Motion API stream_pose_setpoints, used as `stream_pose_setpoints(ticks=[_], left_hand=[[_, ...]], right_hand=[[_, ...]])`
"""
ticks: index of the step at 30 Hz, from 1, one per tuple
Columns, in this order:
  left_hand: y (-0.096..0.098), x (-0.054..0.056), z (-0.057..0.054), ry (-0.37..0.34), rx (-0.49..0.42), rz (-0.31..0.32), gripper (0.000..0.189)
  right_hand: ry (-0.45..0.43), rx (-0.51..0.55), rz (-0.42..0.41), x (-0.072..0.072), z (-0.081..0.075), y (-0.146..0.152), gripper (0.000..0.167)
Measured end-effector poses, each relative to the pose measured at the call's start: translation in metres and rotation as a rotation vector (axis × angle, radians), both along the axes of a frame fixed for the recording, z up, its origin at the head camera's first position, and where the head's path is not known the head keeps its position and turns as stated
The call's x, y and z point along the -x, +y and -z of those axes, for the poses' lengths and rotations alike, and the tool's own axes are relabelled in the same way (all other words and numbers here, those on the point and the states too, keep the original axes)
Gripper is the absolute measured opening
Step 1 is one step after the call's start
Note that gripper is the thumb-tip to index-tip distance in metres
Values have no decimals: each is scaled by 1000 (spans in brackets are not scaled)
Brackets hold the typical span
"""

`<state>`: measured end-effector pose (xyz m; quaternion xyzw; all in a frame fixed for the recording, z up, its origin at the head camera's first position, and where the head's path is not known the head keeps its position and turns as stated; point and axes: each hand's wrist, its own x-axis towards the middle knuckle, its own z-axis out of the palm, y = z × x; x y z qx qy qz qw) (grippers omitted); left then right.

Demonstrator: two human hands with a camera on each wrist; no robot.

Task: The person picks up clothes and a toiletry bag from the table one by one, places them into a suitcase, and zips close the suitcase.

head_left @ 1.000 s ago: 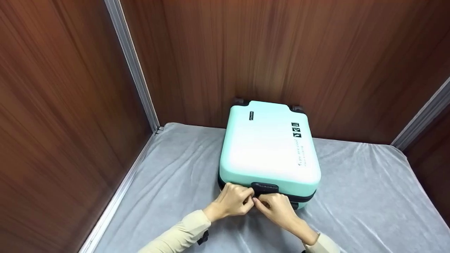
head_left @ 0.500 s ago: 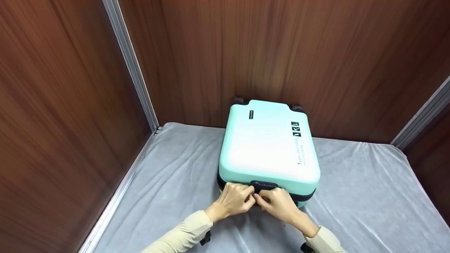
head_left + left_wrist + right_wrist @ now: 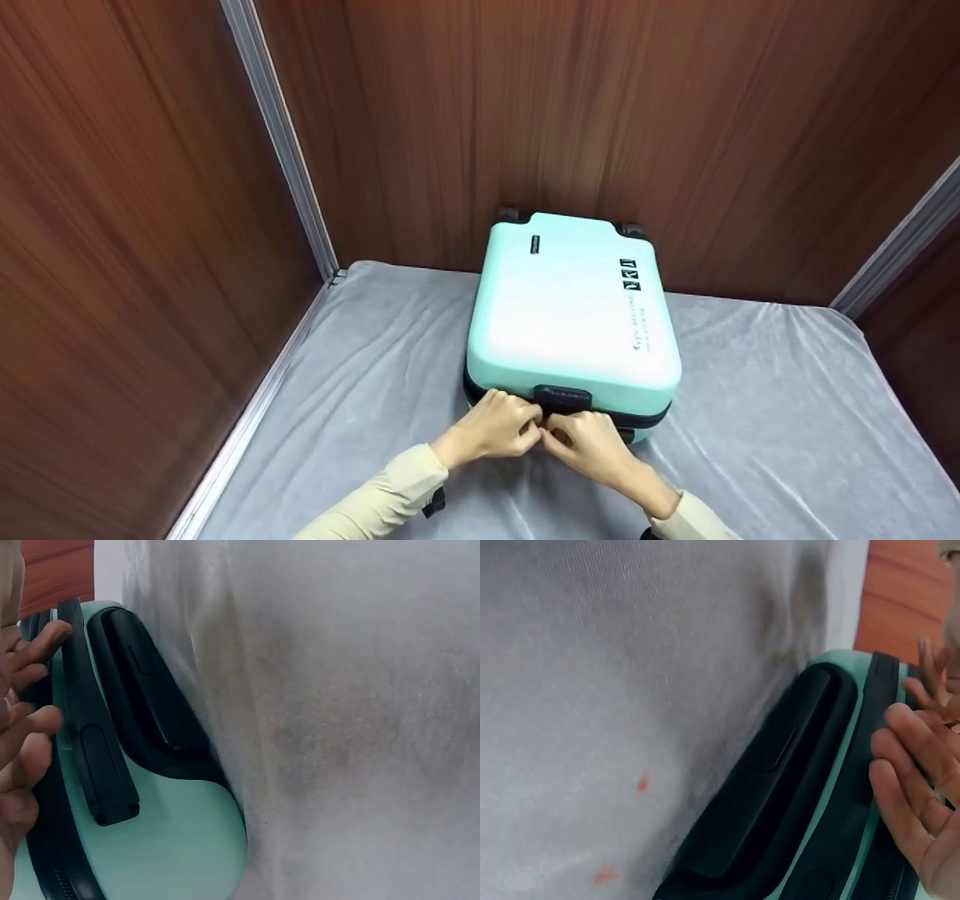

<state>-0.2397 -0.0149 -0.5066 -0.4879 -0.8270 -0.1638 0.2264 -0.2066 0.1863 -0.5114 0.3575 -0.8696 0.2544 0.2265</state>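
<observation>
A mint-green hard-shell suitcase [image 3: 570, 315] lies flat, its wheels toward the back wall. My left hand [image 3: 499, 424] holds the dark zipper band on the near side with curled fingers, just left of the black latch [image 3: 562, 397]. Beside it, under the latch, my right hand [image 3: 592, 446] pinches at the same band with thumb and forefinger. The two hands nearly touch; whatever tab lies between the fingertips is hidden. In the left wrist view, zipper teeth [image 3: 66, 886] run below the fingers, near a black carry handle [image 3: 94, 742]. The right wrist view shows the black pull-handle housing [image 3: 742, 795].
Grey cloth [image 3: 375, 375] covers the surface around the suitcase. Wood-grain panels [image 3: 420, 135] stand at the back and both sides, with metal strips [image 3: 285, 135] along the corners. The suitcase's wheels [image 3: 510, 215] are close to the back panel.
My right hand rose slightly toward the latch half a second ago and is now a little lower again. The left hand stays almost in place, and the suitcase has barely shifted.
</observation>
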Motion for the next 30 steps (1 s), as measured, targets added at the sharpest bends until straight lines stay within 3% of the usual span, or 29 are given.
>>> stream_pose_setpoints(ticks=[11, 21, 26, 30], left_hand=[[-7, 0, -10, -116, 23, 3, 27], [-15, 1, -8, -118, 21, 18, 20], [-16, 2, -8, -119, 14, -7, 23], [-14, 1, -8, -106, 34, -36, 26]], right_hand=[[-23, -82, -28, 0, -5, -1, 16], [-36, -88, -66, -1, -4, 1, 18], [-54, -68, -58, -2, -6, 3, 16], [-20, -42, -67, -4, -11, 4, 14]])
